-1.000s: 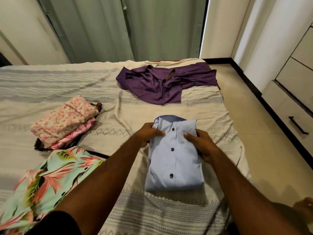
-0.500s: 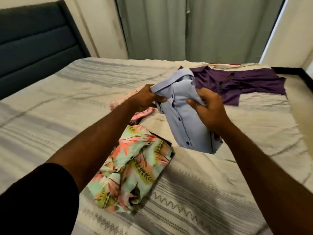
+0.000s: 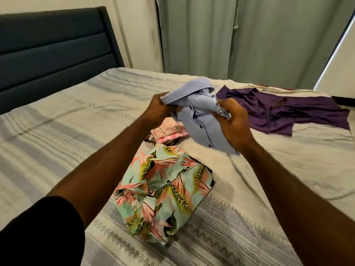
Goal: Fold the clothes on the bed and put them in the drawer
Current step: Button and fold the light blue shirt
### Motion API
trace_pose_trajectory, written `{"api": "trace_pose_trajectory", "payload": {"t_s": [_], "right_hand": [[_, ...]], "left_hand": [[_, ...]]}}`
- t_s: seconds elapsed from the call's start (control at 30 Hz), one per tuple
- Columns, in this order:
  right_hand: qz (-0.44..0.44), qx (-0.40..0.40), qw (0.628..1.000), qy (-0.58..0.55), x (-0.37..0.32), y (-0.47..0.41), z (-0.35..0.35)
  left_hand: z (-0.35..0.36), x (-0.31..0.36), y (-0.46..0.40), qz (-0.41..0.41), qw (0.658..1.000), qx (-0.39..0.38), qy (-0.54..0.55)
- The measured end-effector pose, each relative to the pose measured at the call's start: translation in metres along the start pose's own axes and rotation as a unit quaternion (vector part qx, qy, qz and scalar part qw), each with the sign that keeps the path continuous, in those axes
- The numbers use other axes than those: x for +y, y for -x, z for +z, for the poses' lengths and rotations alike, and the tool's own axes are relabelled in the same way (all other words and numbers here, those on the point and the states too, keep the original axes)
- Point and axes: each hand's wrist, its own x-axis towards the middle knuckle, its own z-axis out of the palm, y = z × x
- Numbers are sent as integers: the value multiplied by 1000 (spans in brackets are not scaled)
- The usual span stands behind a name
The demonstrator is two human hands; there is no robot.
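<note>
A folded light blue button shirt [image 3: 201, 120] hangs in the air above the bed [image 3: 67, 116]. My left hand [image 3: 160, 108] grips its collar side, and my right hand [image 3: 233, 120] grips its right edge. Below it lies a folded floral shirt [image 3: 163, 191] in green and pink. Just beyond that, a stack of folded pink clothes [image 3: 169, 131] is partly hidden by the blue shirt and my left arm. An unfolded purple garment [image 3: 284, 112] is spread out at the far right of the bed. No drawer is in view.
A dark blue padded headboard [image 3: 53, 52] stands at the left. Grey-green curtains [image 3: 240, 35] hang behind the bed. The cream patterned bedspread stretches wide to the left and to the near right.
Both hands lifted the blue shirt off the bed and carried it left, above the folded piles. The view swung left, bringing in the headboard and losing the drawers.
</note>
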Motion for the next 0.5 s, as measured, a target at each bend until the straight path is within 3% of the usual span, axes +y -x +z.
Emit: {"api": "trace_pose_trajectory", "payload": {"t_s": [0.13,0.23,0.33,0.5], "right_hand": [[-50,-35,998,-26,-20,31,34],[-11,-178,983,-33,-20,99,73],[-17,-285,958,43,-13,166,104],[16,-316,942,114,-23,200,114]], "left_hand": [[-39,1,46,43,998,17,-31],[-73,-50,127,28,996,-16,-79],[-98,-124,191,-8,993,-41,-112],[-91,-155,224,40,992,-33,-113]]}}
